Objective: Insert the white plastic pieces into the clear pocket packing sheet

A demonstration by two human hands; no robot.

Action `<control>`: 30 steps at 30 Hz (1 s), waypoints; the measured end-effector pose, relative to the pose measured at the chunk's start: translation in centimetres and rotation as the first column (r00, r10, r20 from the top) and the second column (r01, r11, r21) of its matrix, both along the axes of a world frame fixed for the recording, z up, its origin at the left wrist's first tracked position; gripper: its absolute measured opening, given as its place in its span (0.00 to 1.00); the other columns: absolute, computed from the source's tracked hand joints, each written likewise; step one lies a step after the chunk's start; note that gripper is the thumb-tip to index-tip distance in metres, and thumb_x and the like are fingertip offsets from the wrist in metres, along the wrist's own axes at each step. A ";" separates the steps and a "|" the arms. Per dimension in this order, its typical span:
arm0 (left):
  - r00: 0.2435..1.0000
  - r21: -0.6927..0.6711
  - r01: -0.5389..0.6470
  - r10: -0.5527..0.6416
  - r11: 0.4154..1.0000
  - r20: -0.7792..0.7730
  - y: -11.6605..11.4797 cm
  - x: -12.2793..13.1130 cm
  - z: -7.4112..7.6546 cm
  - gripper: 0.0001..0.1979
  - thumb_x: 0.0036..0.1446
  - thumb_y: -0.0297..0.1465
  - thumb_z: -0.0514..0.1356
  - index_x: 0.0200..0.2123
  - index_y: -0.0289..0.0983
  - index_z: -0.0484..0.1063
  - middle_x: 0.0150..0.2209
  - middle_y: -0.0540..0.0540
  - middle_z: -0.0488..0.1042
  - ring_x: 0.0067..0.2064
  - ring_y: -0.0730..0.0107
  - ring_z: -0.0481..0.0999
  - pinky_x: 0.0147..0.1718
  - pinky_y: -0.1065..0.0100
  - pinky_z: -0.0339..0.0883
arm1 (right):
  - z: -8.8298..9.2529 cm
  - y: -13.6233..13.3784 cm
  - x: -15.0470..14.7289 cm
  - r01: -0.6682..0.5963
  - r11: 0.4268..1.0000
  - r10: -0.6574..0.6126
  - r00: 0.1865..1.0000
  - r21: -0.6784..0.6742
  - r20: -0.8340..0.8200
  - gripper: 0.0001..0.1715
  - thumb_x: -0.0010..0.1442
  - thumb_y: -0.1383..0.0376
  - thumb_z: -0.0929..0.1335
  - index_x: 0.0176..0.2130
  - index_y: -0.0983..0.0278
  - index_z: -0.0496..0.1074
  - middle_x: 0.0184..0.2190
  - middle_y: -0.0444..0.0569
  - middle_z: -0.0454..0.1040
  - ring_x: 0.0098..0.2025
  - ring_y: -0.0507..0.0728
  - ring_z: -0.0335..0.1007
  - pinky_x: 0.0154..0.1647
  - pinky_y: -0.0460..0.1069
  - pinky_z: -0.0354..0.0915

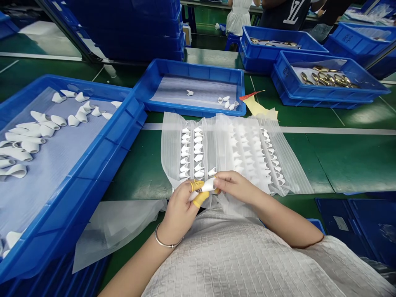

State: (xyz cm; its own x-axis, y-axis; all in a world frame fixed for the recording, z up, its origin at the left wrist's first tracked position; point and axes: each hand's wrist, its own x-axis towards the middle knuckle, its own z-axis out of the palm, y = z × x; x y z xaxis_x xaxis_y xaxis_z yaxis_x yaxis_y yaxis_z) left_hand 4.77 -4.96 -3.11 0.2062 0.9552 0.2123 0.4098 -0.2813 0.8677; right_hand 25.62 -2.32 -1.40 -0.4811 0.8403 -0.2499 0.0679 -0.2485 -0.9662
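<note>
Gripping a white piece [209, 185] at lower centre of frame, in a curled left hand [183, 206] with yellow finger covers [201, 199], pinching its right end with the closed right hand [234, 187], below rows of similar pieces [198, 158]

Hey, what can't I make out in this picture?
All in the head view:
Held white piece: right end, hidden by the right hand.
Middle rows of white parts: blurred by the translucent sheet over them.
Left blue tray: left part, cut off by the picture's edge.
Pale label, lower right: any print too small.
</note>
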 end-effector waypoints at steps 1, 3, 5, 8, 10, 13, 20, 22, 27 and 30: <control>1.000 -0.001 0.007 -0.007 1.000 0.000 0.0 0.0 0.0 0.07 0.61 0.35 0.64 0.42 0.40 0.75 0.40 0.48 0.81 0.40 0.63 0.80 0.40 0.63 0.74 | 0.1 0.0 -0.1 -0.010 1.000 0.009 1.000 -0.022 -0.014 0.27 0.62 0.44 0.68 0.29 0.64 0.70 0.26 0.43 0.67 0.29 0.52 0.61 0.31 0.49 0.59; 1.000 -0.033 0.002 -0.002 0.999 0.013 0.0 0.0 0.0 0.08 0.60 0.35 0.64 0.43 0.40 0.75 0.40 0.48 0.81 0.40 0.63 0.80 0.39 0.64 0.74 | 0.3 0.0 -0.2 -0.005 1.000 0.004 0.999 -0.024 -0.033 0.22 0.61 0.49 0.71 0.31 0.64 0.71 0.27 0.43 0.66 0.29 0.52 0.61 0.31 0.48 0.58; 1.000 -0.080 -0.010 0.012 0.997 0.027 0.0 -0.1 0.0 0.09 0.60 0.36 0.65 0.43 0.40 0.75 0.39 0.48 0.81 0.38 0.64 0.80 0.37 0.65 0.74 | 0.6 -0.1 -0.2 0.012 0.999 -0.011 1.000 0.036 -0.017 0.15 0.60 0.55 0.73 0.36 0.64 0.74 0.31 0.43 0.68 0.32 0.52 0.63 0.33 0.48 0.60; 0.999 -0.123 -0.020 0.025 0.992 0.035 0.0 -0.2 -0.1 0.10 0.60 0.38 0.65 0.42 0.40 0.75 0.37 0.48 0.80 0.36 0.65 0.79 0.34 0.67 0.73 | 1.0 -0.3 0.1 0.006 0.980 -0.020 0.997 0.199 0.071 0.11 0.59 0.61 0.74 0.42 0.62 0.76 0.36 0.45 0.71 0.36 0.53 0.65 0.37 0.49 0.62; 0.999 -0.132 -0.020 0.025 0.991 0.038 0.0 -0.2 -0.1 0.10 0.60 0.38 0.65 0.41 0.40 0.75 0.36 0.49 0.80 0.34 0.66 0.79 0.32 0.67 0.72 | 1.1 -0.3 0.3 -0.012 0.954 -0.030 0.991 0.301 0.134 0.11 0.60 0.62 0.74 0.43 0.61 0.76 0.36 0.44 0.69 0.36 0.53 0.65 0.38 0.49 0.63; 0.999 -0.108 -0.016 0.020 0.994 0.039 -0.1 -0.2 -0.1 0.09 0.60 0.37 0.65 0.42 0.40 0.75 0.36 0.49 0.80 0.34 0.66 0.79 0.33 0.67 0.73 | 1.1 -0.4 0.7 -0.044 0.918 -0.041 0.978 0.393 0.205 0.12 0.61 0.61 0.74 0.46 0.59 0.76 0.37 0.45 0.69 0.38 0.54 0.66 0.41 0.50 0.64; 1.000 0.054 0.023 -0.022 0.998 -0.013 0.2 -0.2 -0.2 0.05 0.62 0.33 0.63 0.41 0.40 0.74 0.40 0.47 0.80 0.40 0.65 0.80 0.39 0.65 0.73 | 0.2 0.2 0.5 0.012 1.000 -0.014 0.999 0.022 0.053 0.24 0.60 0.45 0.71 0.37 0.64 0.74 0.32 0.46 0.71 0.35 0.55 0.67 0.36 0.50 0.63; 0.999 0.066 0.045 -0.044 0.997 -0.024 0.2 -0.2 -0.2 0.05 0.62 0.34 0.63 0.40 0.40 0.74 0.40 0.48 0.79 0.40 0.65 0.79 0.39 0.65 0.73 | 0.0 0.2 0.3 -0.008 0.998 0.008 1.000 -0.056 0.008 0.28 0.62 0.43 0.69 0.30 0.65 0.71 0.27 0.44 0.68 0.31 0.53 0.64 0.34 0.49 0.61; 0.999 -0.053 0.028 -0.026 0.998 0.025 0.1 -0.2 0.0 0.08 0.61 0.35 0.64 0.44 0.42 0.74 0.39 0.49 0.80 0.38 0.66 0.79 0.38 0.65 0.73 | 0.6 0.1 0.1 -0.010 1.000 0.010 0.998 -0.008 -0.058 0.17 0.59 0.53 0.74 0.39 0.64 0.75 0.33 0.45 0.72 0.35 0.53 0.66 0.38 0.50 0.63; 0.998 -0.105 0.022 -0.017 0.994 0.055 0.1 -0.1 0.2 0.08 0.61 0.36 0.64 0.43 0.42 0.75 0.38 0.49 0.80 0.37 0.66 0.79 0.36 0.66 0.72 | 1.1 0.1 0.3 0.013 0.990 -0.015 1.000 0.141 0.008 0.15 0.56 0.60 0.76 0.42 0.62 0.76 0.39 0.46 0.72 0.39 0.54 0.67 0.41 0.50 0.64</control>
